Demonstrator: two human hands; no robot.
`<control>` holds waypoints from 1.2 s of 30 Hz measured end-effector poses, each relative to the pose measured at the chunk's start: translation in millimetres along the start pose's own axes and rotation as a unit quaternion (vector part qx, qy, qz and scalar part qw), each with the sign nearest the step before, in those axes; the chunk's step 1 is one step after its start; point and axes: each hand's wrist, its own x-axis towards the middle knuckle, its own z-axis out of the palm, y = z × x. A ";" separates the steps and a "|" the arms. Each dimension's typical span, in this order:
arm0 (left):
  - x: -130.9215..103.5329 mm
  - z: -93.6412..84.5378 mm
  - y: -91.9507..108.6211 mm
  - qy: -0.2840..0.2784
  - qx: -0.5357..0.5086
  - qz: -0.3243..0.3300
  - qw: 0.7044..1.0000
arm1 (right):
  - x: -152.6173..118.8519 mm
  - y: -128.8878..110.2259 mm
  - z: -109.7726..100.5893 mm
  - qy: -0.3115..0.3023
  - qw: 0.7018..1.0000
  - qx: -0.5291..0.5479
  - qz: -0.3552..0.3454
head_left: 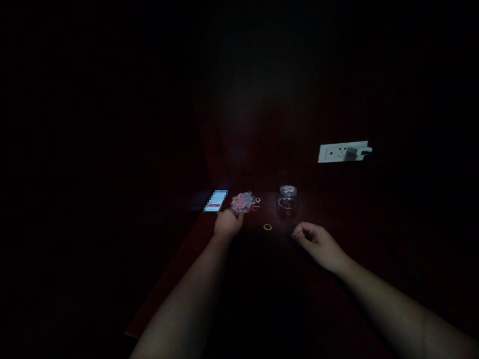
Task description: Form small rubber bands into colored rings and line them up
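Observation:
At the near edge of a loose pile of small coloured elastic bands [244, 202] is my left hand [227, 224]. Its fingers look curled, and their tips are mostly hidden behind the back of the hand. My right hand [316, 243] is held low over the dark red table, thumb and fingers pinched together. Whether anything sits in that pinch is too dark to see. Between the two hands lies a single yellowish ring-shaped band [267, 227]. Beyond my right hand stands a clear jar [287, 203] with its patterned lid [288, 189] on top.
A phone [216, 201] with a lit screen lies left of the pile, by the table's left edge. On the wall at the back right is a white socket plate [333, 153] with a plug [359, 151] in it. Most of the surroundings are very dark.

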 end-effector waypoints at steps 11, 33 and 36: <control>-24.4 4.0 41.0 0.047 -0.211 0.179 0.960 | 0.7 1.0 1.2 0.001 1.000 0.002 -0.005; -57.0 29.0 75.5 -0.161 -0.341 0.238 0.895 | 0.4 3.2 0.8 0.012 1.000 -0.019 -0.018; -57.4 29.0 75.3 -0.156 -0.326 0.241 0.901 | -0.6 1.6 0.9 0.013 0.999 -0.029 -0.019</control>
